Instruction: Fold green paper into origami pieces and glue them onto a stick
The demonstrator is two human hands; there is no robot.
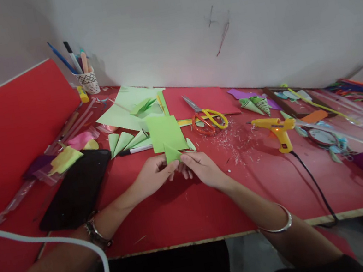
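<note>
Between my two hands is a small folded piece of green paper (172, 153) with a pointed top. My left hand (155, 174) pinches its left side, thumb in front. On the other side, my right hand (202, 166) grips the lower right corner between thumb and fingers. Just beyond lies a flat green paper sheet (166, 131), partly covered by the folded piece. Left of that sheet are several folded pale green paper cones (126, 141) and a black-and-white marker (136, 150). Scissors (206, 115) with red and yellow handles rest behind my right hand.
A yellow glue gun (275, 129), its light glowing, lies at right with a black cord. At left are a black phone-like slab (76, 189) and a red board (19, 150). A pen cup (88, 81) stands by the wall. A white cable (62, 240) crosses my left forearm.
</note>
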